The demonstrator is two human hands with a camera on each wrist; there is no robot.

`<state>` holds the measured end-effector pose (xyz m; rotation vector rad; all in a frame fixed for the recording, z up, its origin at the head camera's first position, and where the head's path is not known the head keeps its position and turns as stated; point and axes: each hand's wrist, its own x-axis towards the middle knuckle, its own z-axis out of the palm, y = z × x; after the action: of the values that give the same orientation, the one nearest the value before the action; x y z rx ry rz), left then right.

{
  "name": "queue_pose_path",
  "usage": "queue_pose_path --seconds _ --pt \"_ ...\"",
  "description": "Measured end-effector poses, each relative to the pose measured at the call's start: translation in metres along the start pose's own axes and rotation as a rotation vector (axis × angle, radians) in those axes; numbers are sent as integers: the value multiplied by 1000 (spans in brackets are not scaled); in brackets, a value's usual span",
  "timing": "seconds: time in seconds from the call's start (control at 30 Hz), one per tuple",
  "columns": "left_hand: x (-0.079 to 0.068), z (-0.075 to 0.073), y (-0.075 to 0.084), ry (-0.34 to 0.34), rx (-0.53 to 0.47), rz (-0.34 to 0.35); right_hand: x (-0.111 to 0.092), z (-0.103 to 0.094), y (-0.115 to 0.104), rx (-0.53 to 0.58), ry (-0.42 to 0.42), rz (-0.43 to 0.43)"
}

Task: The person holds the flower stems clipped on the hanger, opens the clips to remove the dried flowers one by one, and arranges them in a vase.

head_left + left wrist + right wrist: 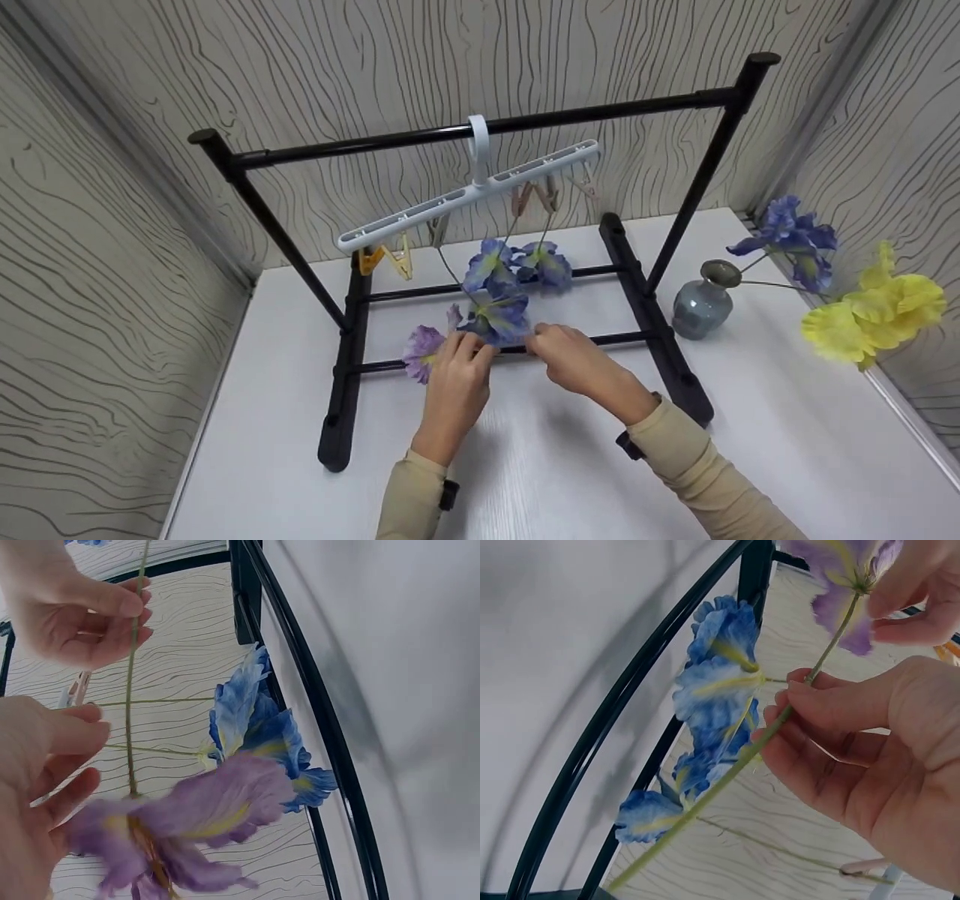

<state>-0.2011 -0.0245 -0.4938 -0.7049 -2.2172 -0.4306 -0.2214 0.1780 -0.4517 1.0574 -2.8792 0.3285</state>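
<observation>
A purple artificial iris (pixel 421 349) is between my hands, its green stem (pixel 720 784) slanting across the right wrist view. My right hand (pixel 576 363) pinches that stem between thumb and fingers. Beside the bloom is my left hand (pixel 456 381), its fingers loosely bent near the petals (pixel 225 806); the stem runs free of its fingertips, and whether they touch a petal is unclear. Just behind, blue irises (pixel 495 315) hang head-down by their stems from clips (pixel 523 199) on a white hanger (pixel 472 193).
The hanger hooks over the bar of a black rack (pixel 360 144). An orange clip (pixel 370 260) and a yellow clip (pixel 405 259) dangle at its left, a pink clip (pixel 585 184) at its right end. A grey vase (pixel 703 306) with blue and yellow flowers (pixel 874 311) stands at right.
</observation>
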Motion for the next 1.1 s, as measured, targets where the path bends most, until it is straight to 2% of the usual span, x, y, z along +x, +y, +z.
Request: queue_pose_path --seconds 0.13,0.3,0.47,0.57,0.77,0.97,1.1 --pt "6 -4 2 67 -65 -19 -7 -1 13 -2 46 12" --pt "11 -7 -1 119 -161 -98 -17 -4 28 3 76 49" --pt "13 -4 -10 168 -248 -217 -30 -14 44 35 98 124" --pt "13 -2 -17 189 -312 -316 -39 -21 56 71 146 171" --pt "11 2 -29 188 -456 -515 -54 -31 76 114 334 192" --pt "15 8 -40 141 -580 -638 -64 -35 90 95 572 193" --pt "21 12 -47 113 -650 -722 -69 -38 98 95 707 242"
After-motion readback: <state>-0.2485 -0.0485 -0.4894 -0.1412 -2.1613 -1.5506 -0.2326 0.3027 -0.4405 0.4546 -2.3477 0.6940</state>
